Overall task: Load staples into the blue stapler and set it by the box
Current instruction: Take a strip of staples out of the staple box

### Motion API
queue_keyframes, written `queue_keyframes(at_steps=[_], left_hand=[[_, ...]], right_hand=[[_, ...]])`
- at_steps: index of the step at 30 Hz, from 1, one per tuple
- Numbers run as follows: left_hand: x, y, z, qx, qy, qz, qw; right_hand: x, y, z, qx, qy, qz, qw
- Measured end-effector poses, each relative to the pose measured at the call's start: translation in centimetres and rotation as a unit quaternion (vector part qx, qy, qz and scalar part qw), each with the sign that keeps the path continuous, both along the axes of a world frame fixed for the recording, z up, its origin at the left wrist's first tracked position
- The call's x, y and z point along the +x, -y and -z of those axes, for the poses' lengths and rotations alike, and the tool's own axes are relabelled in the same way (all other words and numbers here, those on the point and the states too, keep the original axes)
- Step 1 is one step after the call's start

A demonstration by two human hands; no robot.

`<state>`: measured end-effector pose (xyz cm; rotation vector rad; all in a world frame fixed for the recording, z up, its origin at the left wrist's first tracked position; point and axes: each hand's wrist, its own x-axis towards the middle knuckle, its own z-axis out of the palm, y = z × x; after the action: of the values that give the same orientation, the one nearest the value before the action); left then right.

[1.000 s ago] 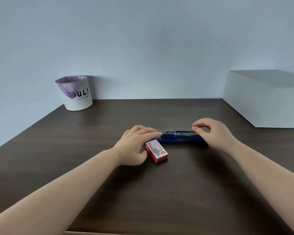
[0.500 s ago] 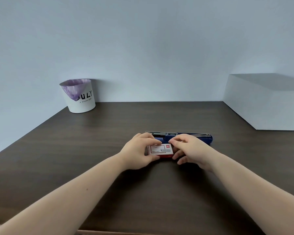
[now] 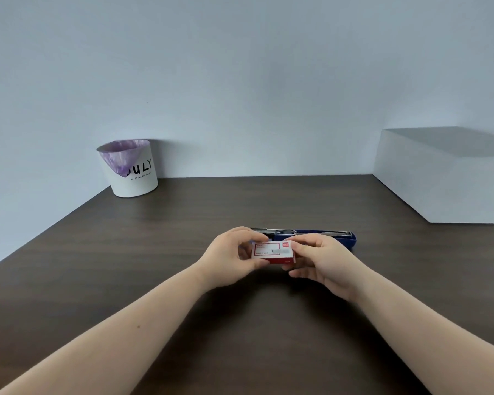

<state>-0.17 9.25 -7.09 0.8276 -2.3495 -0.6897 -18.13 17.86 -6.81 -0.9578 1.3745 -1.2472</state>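
- Holding the staple box (image 3: 273, 252) was shared between the 2 hands: the left hand (image 3: 234, 259) was closed on its left end, thumb below and fingers on top, and the right hand (image 3: 321, 259) was closed on its right end in the same way
- The small red and white box was kept just above the dark table (image 3: 183, 238), its printed face turned toward the camera; whether its tray had been slid out at all could not be told
- The blue stapler (image 3: 322, 236) was seen lying on the table just behind the box and the hands, swung open and flat, with its metal staple rail exposed along the top
- The opening of the stapler was judged done; the drawing of a strip from the box, the seating of it in the rail, the closing of the stapler and the setting of it beside the box were judged left to do
- No staple strip could be made out in the rail or in either hand
- A white bin (image 3: 131, 169) with a purple liner was seen at the far left by the wall, and a large white block (image 3: 445, 183) at the far right; both were well apart from the work
- Nothing was seen between the hands and the stapler, so no obstruction was judged likely
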Motion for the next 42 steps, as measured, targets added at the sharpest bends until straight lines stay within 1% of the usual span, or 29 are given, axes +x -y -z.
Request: queue_keyframes(at_steps=[3, 5, 11, 14, 17, 20, 23, 29, 31, 32, 33, 34, 35, 36, 37, 39, 42], left_hand=[[0.1, 0.1, -0.1, 0.010, 0.000, -0.012, 1.000], [0.2, 0.1, -0.2, 0.007, 0.011, -0.009, 1.000], [0.6, -0.1, -0.5, -0.024, 0.043, -0.013, 0.999], [0.8, -0.3, -0.4, -0.015, 0.051, -0.012, 0.999], [1.1, -0.1, -0.5, 0.007, 0.038, -0.008, 0.999], [2.0, 0.2, -1.0, 0.026, 0.032, -0.019, 0.999], [3.0, 0.3, -1.6, 0.062, 0.007, -0.025, 0.998], [3.0, -0.1, -2.1, 0.078, -0.020, -0.008, 0.997], [2.8, -0.1, -2.4, 0.079, -0.027, -0.003, 0.997], [2.8, -0.1, -2.5, 0.078, -0.028, -0.001, 0.997], [2.7, 0.0, -2.6, 0.075, -0.028, 0.001, 0.997], [2.7, 0.0, -2.7, 0.074, -0.028, 0.002, 0.997], [2.7, 0.0, -2.8, 0.074, -0.027, 0.002, 0.997], [2.7, 0.1, -2.8, 0.074, -0.025, 0.002, 0.997], [2.6, 0.1, -2.8, 0.074, -0.021, 0.003, 0.997], [2.5, 0.0, -2.7, 0.073, -0.013, 0.004, 0.997], [2.5, 0.0, -2.4, 0.069, 0.004, 0.005, 0.998]], right_hand=[[0.0, 0.0, 0.0, 0.001, 0.016, 0.002, 1.000], [0.0, 0.0, -0.1, 0.006, 0.012, 0.003, 1.000], [0.6, 0.0, 0.1, 0.008, -0.040, 0.009, 0.999], [0.6, 0.0, 0.3, 0.000, -0.064, 0.015, 0.998], [0.3, -0.2, 0.3, 0.000, -0.041, 0.022, 0.999], [-0.5, -0.7, 0.1, -0.002, 0.007, 0.033, 0.999], [-1.3, -1.2, -0.1, -0.006, 0.044, 0.034, 0.998], [-1.1, -1.3, -0.1, 0.000, 0.000, 0.015, 1.000], [-1.0, -1.3, 0.1, 0.001, -0.046, 0.020, 0.999], [-0.9, -1.3, 0.3, -0.005, -0.092, 0.029, 0.995], [-1.0, -1.3, 0.4, -0.020, -0.164, 0.045, 0.985], [-1.0, -1.3, 0.5, -0.044, -0.251, 0.061, 0.965], [-1.1, -1.3, 0.5, -0.077, -0.333, 0.069, 0.937], [-1.2, -1.4, 0.4, -0.109, -0.389, 0.067, 0.912], [-1.2, -1.4, 0.3, -0.131, -0.418, 0.056, 0.897], [-1.1, -1.4, 0.2, -0.152, -0.444, 0.021, 0.883], [-1.1, -1.1, 0.2, -0.134, -0.485, -0.030, 0.864]])
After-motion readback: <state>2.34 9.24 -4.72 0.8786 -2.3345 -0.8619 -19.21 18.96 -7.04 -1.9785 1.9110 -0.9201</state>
